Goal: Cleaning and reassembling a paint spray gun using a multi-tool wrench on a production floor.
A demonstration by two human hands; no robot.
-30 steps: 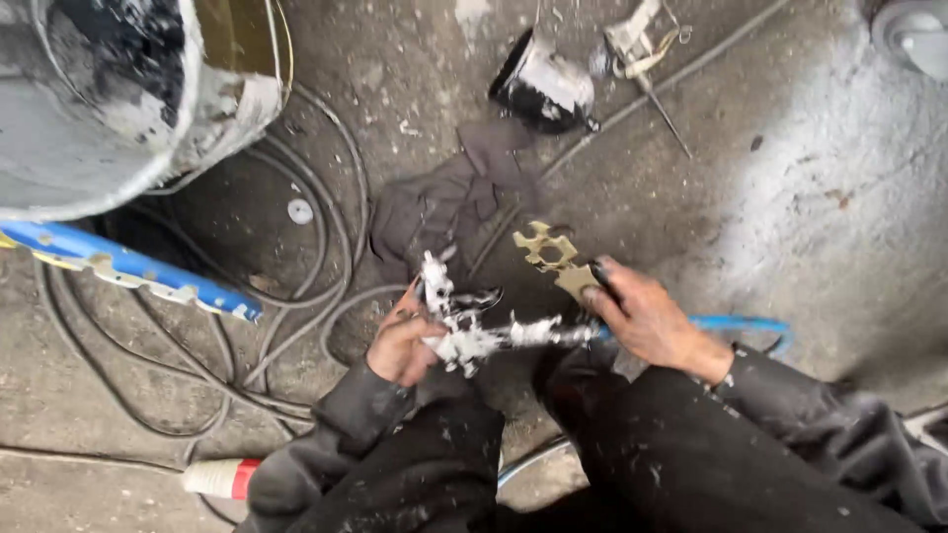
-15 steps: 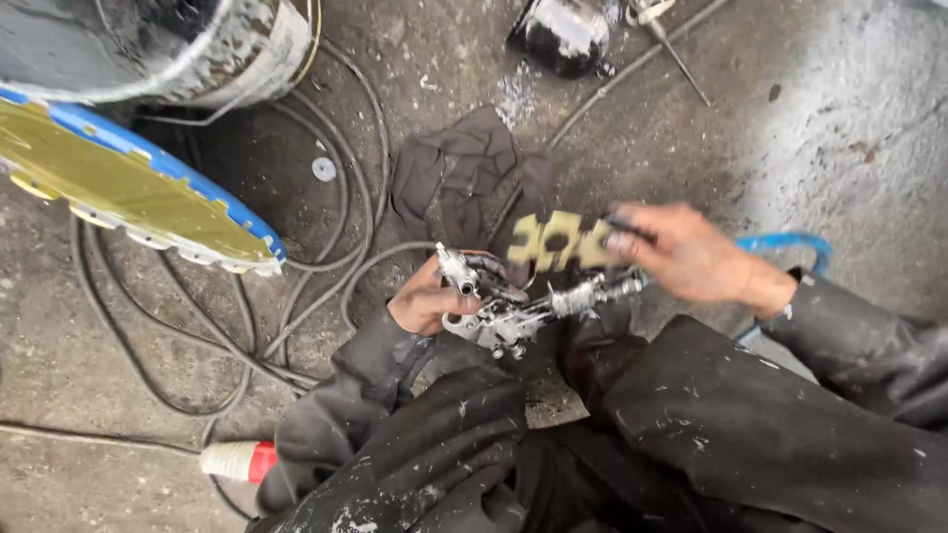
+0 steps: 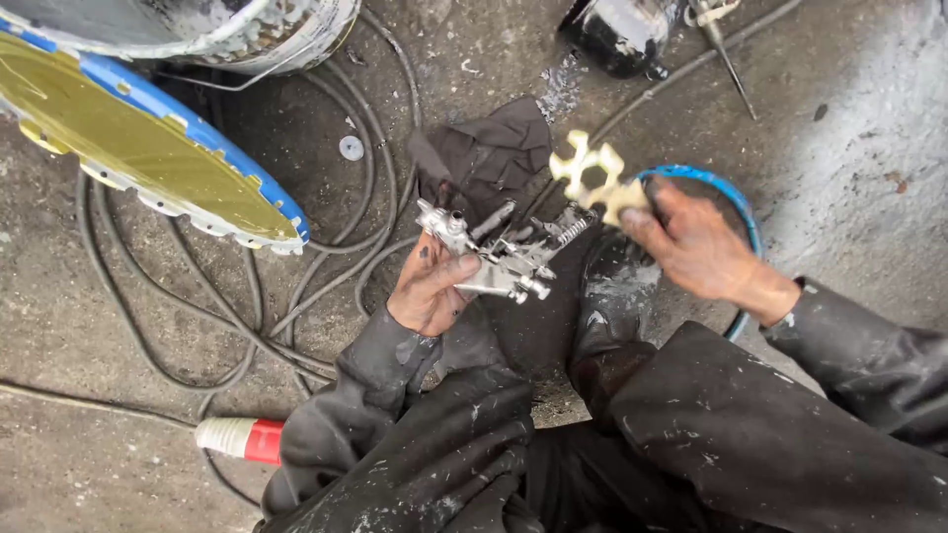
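My left hand (image 3: 433,288) grips a silver metal spray gun body (image 3: 499,259) at centre, with its threaded nozzle end pointing right. My right hand (image 3: 696,247) holds a flat brass-coloured multi-slot wrench (image 3: 595,178) by one end, its head set against the gun's nozzle tip. Both hands are smeared with dark grime. My sleeves and trousers are dark and speckled with paint.
A dark rag (image 3: 484,158) lies on the concrete behind the gun. Black cables (image 3: 237,316) loop across the floor at left. A gold disc with a blue rim (image 3: 148,148) and a paint-caked bucket (image 3: 247,30) sit top left. A blue hose (image 3: 736,212), black cup (image 3: 617,35), red-and-white tube (image 3: 237,437).
The view has shifted left and down, so the bucket and disc slid toward the top left. My right hand raised the wrench from beside the gun onto its nozzle end.
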